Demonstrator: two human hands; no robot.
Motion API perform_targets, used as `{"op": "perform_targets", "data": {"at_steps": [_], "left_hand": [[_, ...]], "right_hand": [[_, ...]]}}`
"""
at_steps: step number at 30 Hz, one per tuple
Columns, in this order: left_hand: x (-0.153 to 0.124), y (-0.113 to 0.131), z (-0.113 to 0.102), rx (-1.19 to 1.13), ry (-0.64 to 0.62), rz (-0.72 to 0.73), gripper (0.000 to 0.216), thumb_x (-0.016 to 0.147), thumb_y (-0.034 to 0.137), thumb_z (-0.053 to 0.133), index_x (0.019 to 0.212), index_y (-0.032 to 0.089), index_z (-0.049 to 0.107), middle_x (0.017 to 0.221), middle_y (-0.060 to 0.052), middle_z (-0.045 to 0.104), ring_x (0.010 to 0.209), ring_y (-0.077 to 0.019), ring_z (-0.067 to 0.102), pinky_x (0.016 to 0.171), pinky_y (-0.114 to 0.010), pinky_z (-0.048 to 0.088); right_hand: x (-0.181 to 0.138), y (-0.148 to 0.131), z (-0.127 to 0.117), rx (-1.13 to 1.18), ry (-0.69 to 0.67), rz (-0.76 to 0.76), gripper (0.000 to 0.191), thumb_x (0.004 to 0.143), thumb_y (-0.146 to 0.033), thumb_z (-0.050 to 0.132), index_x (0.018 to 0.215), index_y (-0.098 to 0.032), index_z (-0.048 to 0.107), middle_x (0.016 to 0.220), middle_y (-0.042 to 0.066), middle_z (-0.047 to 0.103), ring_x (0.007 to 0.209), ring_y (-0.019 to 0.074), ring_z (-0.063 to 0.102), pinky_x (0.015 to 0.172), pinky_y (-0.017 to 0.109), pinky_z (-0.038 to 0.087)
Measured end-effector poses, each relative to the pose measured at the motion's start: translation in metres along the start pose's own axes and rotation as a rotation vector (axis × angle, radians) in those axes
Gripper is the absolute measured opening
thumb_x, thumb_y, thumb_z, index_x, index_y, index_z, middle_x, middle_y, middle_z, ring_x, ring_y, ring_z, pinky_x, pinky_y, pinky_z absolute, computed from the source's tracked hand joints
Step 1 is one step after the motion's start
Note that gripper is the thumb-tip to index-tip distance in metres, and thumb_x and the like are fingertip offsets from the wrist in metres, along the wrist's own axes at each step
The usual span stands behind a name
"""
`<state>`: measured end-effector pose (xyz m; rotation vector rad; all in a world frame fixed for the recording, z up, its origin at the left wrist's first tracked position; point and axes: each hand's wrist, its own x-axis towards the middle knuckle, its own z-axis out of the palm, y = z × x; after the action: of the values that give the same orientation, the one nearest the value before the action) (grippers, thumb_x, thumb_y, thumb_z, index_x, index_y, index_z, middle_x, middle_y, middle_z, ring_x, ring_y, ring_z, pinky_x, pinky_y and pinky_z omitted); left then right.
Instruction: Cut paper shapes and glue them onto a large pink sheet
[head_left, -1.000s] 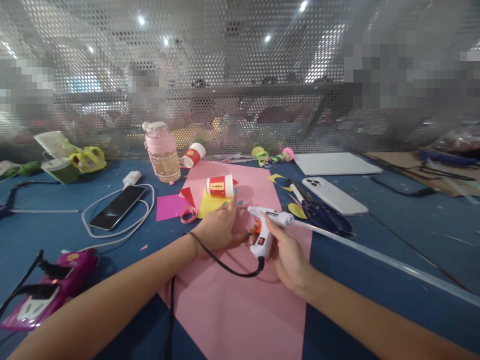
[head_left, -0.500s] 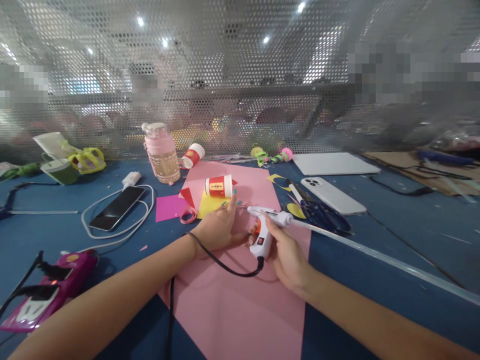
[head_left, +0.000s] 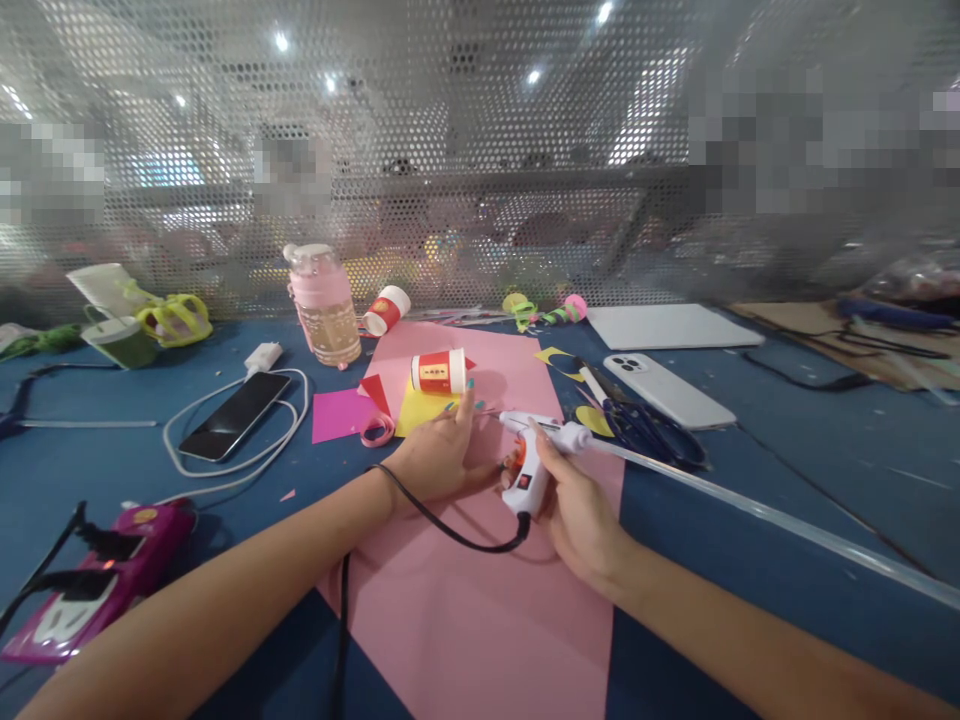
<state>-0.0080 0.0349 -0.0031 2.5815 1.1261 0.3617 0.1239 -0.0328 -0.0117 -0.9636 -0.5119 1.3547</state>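
A white hot glue gun (head_left: 531, 470) with an orange trigger is in my right hand (head_left: 577, 510), whose fingers wrap its handle. Its nozzle points left, and a long clear glue stick (head_left: 720, 490) runs out from its back to the right. My left hand (head_left: 435, 455) rests on the pink paper (head_left: 480, 620) with fingers stretched forward and thumb toward the gun. Its fingertips are beside the rim of a red and white paper cup (head_left: 439, 372), which lies on its side over yellow paper (head_left: 420, 412). The gun's black cord (head_left: 450, 538) crosses my left wrist.
Left are a magenta paper piece (head_left: 339, 416), a pink paper roll (head_left: 377, 430), a phone (head_left: 236, 415), a power strip (head_left: 142, 560) and a bottle (head_left: 326, 305). Right are scissors (head_left: 652, 435) and a white phone (head_left: 667, 390). A perforated metal screen (head_left: 465, 130) stands behind.
My right hand and the glue gun have shifted very slightly to the right. The left hand and the paper cup look almost unmoved.
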Motion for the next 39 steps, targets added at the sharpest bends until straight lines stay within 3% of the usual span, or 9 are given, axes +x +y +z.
{"op": "perform_targets", "data": {"at_steps": [4,9,20,31,39], "left_hand": [[0.0002,0.0007,-0.0005,-0.001,0.005,0.005,0.088,0.077,0.054,0.051,0.139,0.005,0.012,0.114,-0.020,0.059,0.107,-0.0328,0.055,0.084,-0.043,0.044],[0.0002,0.0001,-0.0005,-0.028,0.024,0.025,0.083,0.077,0.057,0.049,0.139,0.011,0.017,0.119,-0.018,0.057,0.109,-0.0340,0.054,0.086,-0.045,0.044],[0.0004,0.0005,-0.0005,-0.012,0.035,0.038,0.085,0.078,0.058,0.046,0.139,0.009,0.015,0.128,-0.018,0.052,0.115,-0.0344,0.050,0.090,-0.044,0.044],[-0.0009,0.0059,-0.0038,0.019,0.001,0.000,0.085,0.079,0.058,0.047,0.138,0.007,0.015,0.129,-0.018,0.050,0.117,-0.0322,0.049,0.093,-0.043,0.042],[-0.0019,0.0030,-0.0017,-0.017,0.040,0.028,0.083,0.078,0.053,0.050,0.138,0.006,0.017,0.124,-0.020,0.054,0.112,-0.0328,0.053,0.090,-0.044,0.044]], "right_hand": [[-0.0008,-0.0025,0.0025,0.012,0.044,0.002,0.039,0.054,-0.045,0.076,0.079,-0.020,0.057,0.052,-0.007,0.055,0.049,0.0142,0.059,0.042,0.026,0.045],[-0.0021,-0.0047,0.0062,0.028,0.102,0.018,0.045,0.049,-0.045,0.077,0.079,-0.020,0.056,0.050,-0.008,0.055,0.047,0.0141,0.058,0.042,0.026,0.045],[0.0001,-0.0046,0.0048,0.036,0.194,0.008,0.046,0.048,-0.047,0.077,0.078,-0.019,0.056,0.052,-0.007,0.056,0.048,0.0140,0.058,0.042,0.025,0.044],[0.0028,-0.0019,0.0002,0.007,0.154,-0.052,0.050,0.049,-0.051,0.076,0.083,-0.019,0.056,0.052,-0.008,0.054,0.047,0.0135,0.057,0.039,0.024,0.042],[-0.0021,-0.0050,0.0057,0.010,0.138,0.019,0.051,0.044,-0.050,0.077,0.078,-0.019,0.054,0.051,-0.007,0.054,0.050,0.0153,0.058,0.041,0.025,0.043]]}}
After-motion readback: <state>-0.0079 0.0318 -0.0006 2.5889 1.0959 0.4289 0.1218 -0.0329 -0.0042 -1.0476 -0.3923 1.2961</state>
